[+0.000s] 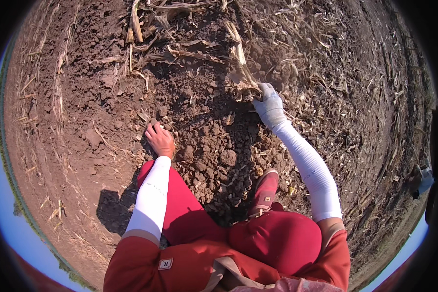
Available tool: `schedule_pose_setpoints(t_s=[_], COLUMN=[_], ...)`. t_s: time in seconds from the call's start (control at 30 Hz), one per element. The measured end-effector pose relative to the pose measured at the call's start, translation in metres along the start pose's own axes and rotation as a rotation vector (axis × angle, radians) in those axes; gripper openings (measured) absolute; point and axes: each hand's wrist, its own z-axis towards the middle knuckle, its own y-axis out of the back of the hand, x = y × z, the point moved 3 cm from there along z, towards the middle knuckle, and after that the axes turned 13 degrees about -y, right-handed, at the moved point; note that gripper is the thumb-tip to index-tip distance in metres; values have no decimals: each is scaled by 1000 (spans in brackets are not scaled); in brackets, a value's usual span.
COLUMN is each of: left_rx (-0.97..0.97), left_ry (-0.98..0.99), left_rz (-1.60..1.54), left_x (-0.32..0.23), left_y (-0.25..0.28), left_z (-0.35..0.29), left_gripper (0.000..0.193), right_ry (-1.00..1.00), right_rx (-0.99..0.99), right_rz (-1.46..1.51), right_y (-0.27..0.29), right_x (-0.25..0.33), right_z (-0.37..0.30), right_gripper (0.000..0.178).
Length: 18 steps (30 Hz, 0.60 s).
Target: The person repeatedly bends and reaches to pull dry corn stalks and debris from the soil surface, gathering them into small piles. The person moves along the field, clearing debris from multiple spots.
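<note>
My left hand [159, 141] is bare below a white sleeve and rests low on the brown soil, left of my bent knee. Its fingers are slightly bent and a little apart, with the tips on the dirt. A small pale speck lies by the fingertips, too small to name. Farther out and to the right, my right hand [269, 107] wears a pale, dusty glove. Its fingers close round the near end of a dry corn stalk [239, 56], which points away from me; part of the grip is hidden.
Loose clods [228, 157] lie between my hands. More dry stalks [135, 24] are piled at the far side, and husk scraps [326, 90] litter the right. My red shoe [266, 190] stands on the soil. A greyish-white object [426, 180] sits at the right edge.
</note>
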Motion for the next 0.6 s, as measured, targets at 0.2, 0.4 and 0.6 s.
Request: schedule_pose_setpoints(t_s=[0.2, 0.4, 0.6], left_rx=[3, 6, 17], left_ry=[10, 1, 16], left_rz=[1, 28, 50], left_x=[-3, 3, 5], left_y=[-2, -3, -3], left_z=[4, 1, -1], left_gripper=[28, 28, 27], right_ry=[-28, -388, -700], right_rx=[-324, -20, 248], right_rz=[-59, -452, -609], right_y=[53, 86, 97], right_x=[-113, -202, -258], right_z=[-74, -198, -364], right_gripper=[49, 39, 33])
